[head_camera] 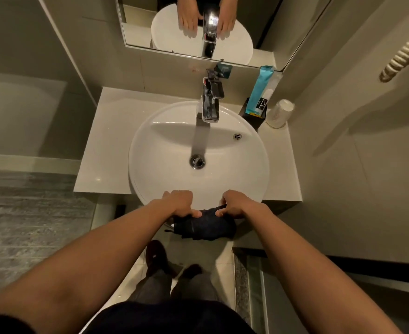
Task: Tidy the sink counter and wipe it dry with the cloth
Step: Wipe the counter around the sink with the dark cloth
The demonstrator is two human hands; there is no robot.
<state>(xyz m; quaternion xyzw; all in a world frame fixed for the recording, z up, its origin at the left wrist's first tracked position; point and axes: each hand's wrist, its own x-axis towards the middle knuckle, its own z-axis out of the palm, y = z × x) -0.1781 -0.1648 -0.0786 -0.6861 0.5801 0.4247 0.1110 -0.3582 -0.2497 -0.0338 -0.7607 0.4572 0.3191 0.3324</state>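
Looking down I saw my left hand (178, 203) and right hand (234, 204) both closed on a dark cloth (206, 225), held just below the near rim of the white sink (247, 169), counter (112, 141) at both sides, tap (208, 104) behind, cup (279, 113) far right.

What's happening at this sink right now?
A person stands at a bathroom sink, holding a dark cloth with both hands at the basin's near edge. The left hand and right hand each pinch the cloth's top, and it hangs below the rim, not yet on the counter. At the back right of the counter stand a blue tube in a black holder and an upside-down paper cup. No water runs from the faucet.
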